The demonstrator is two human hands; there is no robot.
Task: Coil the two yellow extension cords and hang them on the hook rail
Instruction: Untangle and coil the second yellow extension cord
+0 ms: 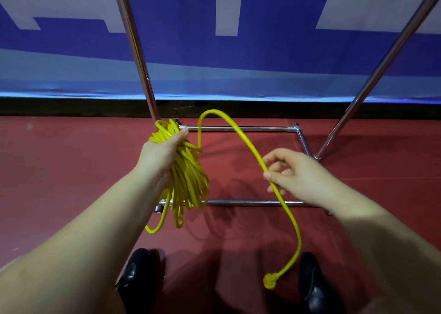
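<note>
1. A blue and white banner point(214, 39) is seen across the back, with a red floor point(59, 170) below it.
2. A chrome rack frame point(238, 128) stands on that floor; two slanted uprights rise out of view, and no hooks are shown.
3. A coiled yellow cord point(188, 177) hangs in front of the frame's left corner, its many loops gathered at the top in the left hand point(162, 151), whose fingers are curled round the bundle.
4. A loose tail point(241, 134) arches up from the coil, passes through the right hand point(293, 173), and drops to a knotted end point(270, 280) near the floor between two dark shoes point(136, 273).
5. The right fingers are loosely curled, the tail being pinched lightly by thumb and forefinger.
6. The cord is judged light, limp and smooth; loops could slip out unless the bundle is gripped at its top, and the tail is best taken near the arch.
7. Open room lies between the base bars; the uprights and crossbars may snag swinging loops.
8. A second cord is not visible.
</note>
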